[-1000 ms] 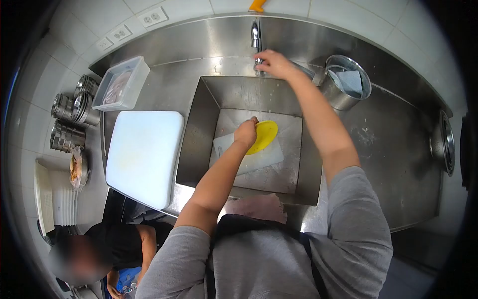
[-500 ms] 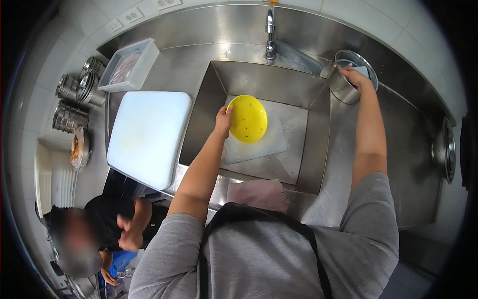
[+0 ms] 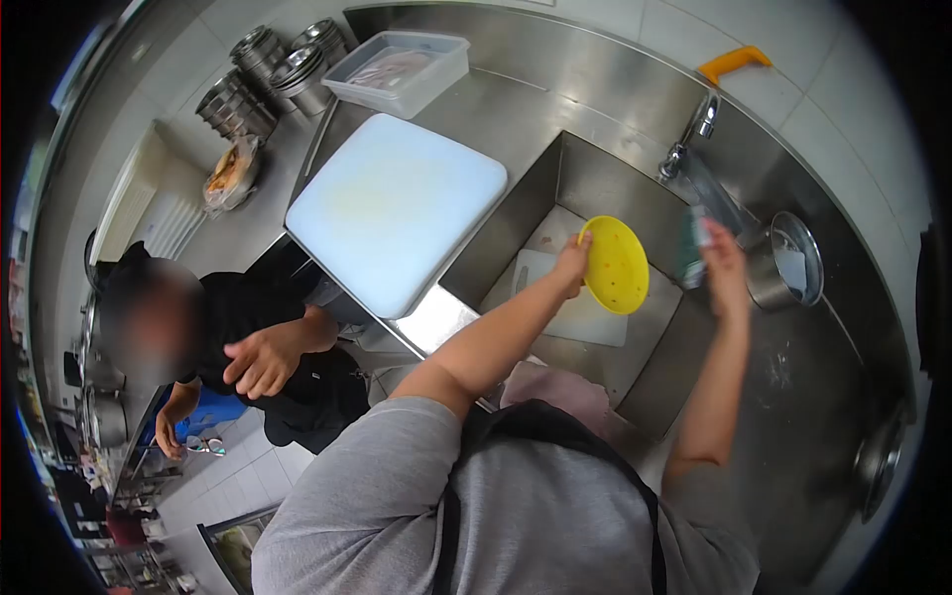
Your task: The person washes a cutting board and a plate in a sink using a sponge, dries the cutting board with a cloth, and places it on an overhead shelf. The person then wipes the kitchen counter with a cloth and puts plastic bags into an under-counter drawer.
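Note:
My left hand (image 3: pixel 572 266) grips the left edge of a yellow plate (image 3: pixel 617 265), tilted above the sink (image 3: pixel 511 213), with small dark specks on its face. A dark green scrubbing pad (image 3: pixel 691 250), blurred by motion, is in my right hand (image 3: pixel 724 260), over the sink's right edge. Just right of that hand stands a metal pot (image 3: pixel 771 270) with a light blue cloth (image 3: pixel 791 268) inside. Beneath the plate, a white board (image 3: pixel 590 319) lies on the sink bottom. The faucet (image 3: pixel 686 137) is behind the sink, with no water visible from it.
A large white cutting board (image 3: pixel 397 213) lies left of the sink, with a plastic container (image 3: pixel 397 74) behind it. A pink cloth (image 3: pixel 557 397) hangs at the front edge. A co-worker in black (image 3: pixel 248 317) stands at the left, one hand raised.
My right hand has come out of the metal pot with the green pad and moved toward the plate. The view has turned left, and the co-worker's raised hand is now more open.

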A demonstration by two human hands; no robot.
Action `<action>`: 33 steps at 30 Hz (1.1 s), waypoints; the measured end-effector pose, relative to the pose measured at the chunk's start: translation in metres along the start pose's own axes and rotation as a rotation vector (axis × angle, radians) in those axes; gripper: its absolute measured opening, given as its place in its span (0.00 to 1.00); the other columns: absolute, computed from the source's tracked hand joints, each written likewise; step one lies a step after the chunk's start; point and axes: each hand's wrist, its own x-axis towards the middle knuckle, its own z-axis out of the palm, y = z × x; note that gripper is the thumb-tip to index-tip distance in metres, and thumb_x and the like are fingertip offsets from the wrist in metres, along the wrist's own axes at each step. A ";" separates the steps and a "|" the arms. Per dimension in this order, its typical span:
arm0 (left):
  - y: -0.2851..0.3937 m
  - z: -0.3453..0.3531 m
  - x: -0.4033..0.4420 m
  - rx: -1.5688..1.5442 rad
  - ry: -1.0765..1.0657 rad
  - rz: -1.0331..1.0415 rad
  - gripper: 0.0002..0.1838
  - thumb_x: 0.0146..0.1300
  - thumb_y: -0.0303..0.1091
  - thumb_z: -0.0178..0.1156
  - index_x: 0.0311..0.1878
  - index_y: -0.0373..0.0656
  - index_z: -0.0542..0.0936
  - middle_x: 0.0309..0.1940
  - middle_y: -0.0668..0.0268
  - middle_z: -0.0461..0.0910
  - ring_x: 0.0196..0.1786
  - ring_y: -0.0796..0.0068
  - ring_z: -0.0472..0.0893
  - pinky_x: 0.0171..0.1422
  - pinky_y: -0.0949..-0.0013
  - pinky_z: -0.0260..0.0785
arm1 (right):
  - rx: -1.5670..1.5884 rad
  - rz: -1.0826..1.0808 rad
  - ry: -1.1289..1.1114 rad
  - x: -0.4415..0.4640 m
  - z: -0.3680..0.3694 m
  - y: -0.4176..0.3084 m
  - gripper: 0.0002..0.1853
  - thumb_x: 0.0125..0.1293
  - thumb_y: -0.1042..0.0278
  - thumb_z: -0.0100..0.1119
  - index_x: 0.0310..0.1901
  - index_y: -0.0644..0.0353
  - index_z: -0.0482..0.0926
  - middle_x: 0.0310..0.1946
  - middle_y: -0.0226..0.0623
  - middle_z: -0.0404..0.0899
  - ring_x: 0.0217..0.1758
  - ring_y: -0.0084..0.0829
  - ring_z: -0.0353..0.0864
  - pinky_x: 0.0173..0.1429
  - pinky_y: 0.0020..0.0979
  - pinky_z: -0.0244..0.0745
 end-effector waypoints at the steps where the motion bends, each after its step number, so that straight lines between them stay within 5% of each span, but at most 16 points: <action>1: -0.004 0.002 0.005 0.005 -0.051 -0.026 0.22 0.62 0.52 0.40 0.54 0.50 0.61 0.50 0.62 0.66 0.52 0.63 0.67 0.49 0.52 0.62 | 0.067 0.127 -0.059 -0.009 0.032 -0.003 0.18 0.57 0.75 0.49 0.51 0.58 0.68 0.36 0.27 0.72 0.40 0.18 0.70 0.46 0.21 0.64; 3: -0.005 0.002 0.004 0.009 -0.102 -0.052 0.21 0.62 0.51 0.40 0.54 0.51 0.61 0.51 0.63 0.66 0.53 0.64 0.67 0.50 0.53 0.63 | 0.020 0.092 -0.207 -0.019 0.076 0.028 0.17 0.57 0.77 0.47 0.50 0.58 0.69 0.36 0.28 0.73 0.39 0.19 0.70 0.44 0.20 0.65; 7: -0.008 -0.006 0.000 0.081 0.029 -0.001 0.19 0.64 0.50 0.38 0.51 0.49 0.65 0.37 0.66 0.71 0.37 0.73 0.71 0.39 0.64 0.66 | -0.192 0.022 -0.216 -0.037 0.128 0.061 0.16 0.54 0.73 0.51 0.47 0.56 0.71 0.37 0.35 0.68 0.43 0.28 0.70 0.47 0.25 0.64; 10: -0.014 -0.015 -0.010 0.230 0.040 0.260 0.20 0.65 0.45 0.38 0.43 0.38 0.71 0.34 0.60 0.74 0.38 0.71 0.72 0.43 0.71 0.64 | -0.597 -0.289 -0.038 -0.046 0.147 0.057 0.11 0.52 0.69 0.55 0.39 0.55 0.71 0.42 0.41 0.65 0.49 0.44 0.64 0.53 0.39 0.58; 15: -0.019 -0.021 -0.028 0.333 0.027 0.337 0.21 0.65 0.47 0.39 0.41 0.39 0.72 0.31 0.66 0.73 0.34 0.78 0.69 0.40 0.73 0.63 | -0.515 -0.231 0.232 -0.038 0.156 0.075 0.08 0.52 0.71 0.53 0.36 0.57 0.71 0.45 0.41 0.66 0.49 0.45 0.64 0.52 0.39 0.60; 17: -0.016 -0.026 -0.025 0.387 0.059 0.378 0.22 0.64 0.48 0.39 0.42 0.38 0.72 0.32 0.66 0.73 0.35 0.78 0.70 0.41 0.73 0.62 | -0.459 -0.441 0.053 -0.043 0.160 0.062 0.08 0.51 0.72 0.54 0.35 0.58 0.70 0.41 0.41 0.68 0.47 0.44 0.65 0.50 0.37 0.61; 20: -0.023 -0.027 -0.028 0.322 0.041 0.245 0.23 0.64 0.49 0.38 0.45 0.37 0.71 0.35 0.65 0.73 0.38 0.77 0.70 0.45 0.73 0.62 | -0.548 -0.212 0.182 -0.033 0.152 0.068 0.10 0.48 0.75 0.54 0.35 0.60 0.71 0.36 0.43 0.69 0.44 0.45 0.67 0.47 0.37 0.62; 25: -0.025 -0.031 -0.029 0.368 0.021 0.240 0.25 0.64 0.50 0.38 0.50 0.36 0.69 0.43 0.61 0.72 0.45 0.75 0.70 0.50 0.75 0.60 | -0.448 -0.358 0.084 -0.038 0.155 0.076 0.09 0.51 0.74 0.52 0.36 0.59 0.70 0.36 0.43 0.67 0.42 0.46 0.66 0.45 0.39 0.63; 27: -0.025 -0.030 -0.029 0.419 -0.001 0.212 0.25 0.64 0.50 0.38 0.50 0.36 0.69 0.42 0.62 0.73 0.44 0.75 0.70 0.50 0.75 0.60 | -0.505 -0.089 0.293 -0.030 0.151 0.080 0.09 0.51 0.74 0.52 0.35 0.60 0.69 0.36 0.44 0.67 0.42 0.47 0.66 0.46 0.40 0.63; 33: -0.025 -0.027 -0.028 0.435 0.021 0.213 0.25 0.65 0.49 0.37 0.48 0.35 0.69 0.40 0.63 0.73 0.42 0.76 0.70 0.48 0.75 0.61 | -0.391 -0.260 0.180 -0.026 0.160 0.088 0.09 0.51 0.73 0.53 0.35 0.59 0.69 0.36 0.43 0.67 0.41 0.47 0.67 0.44 0.40 0.64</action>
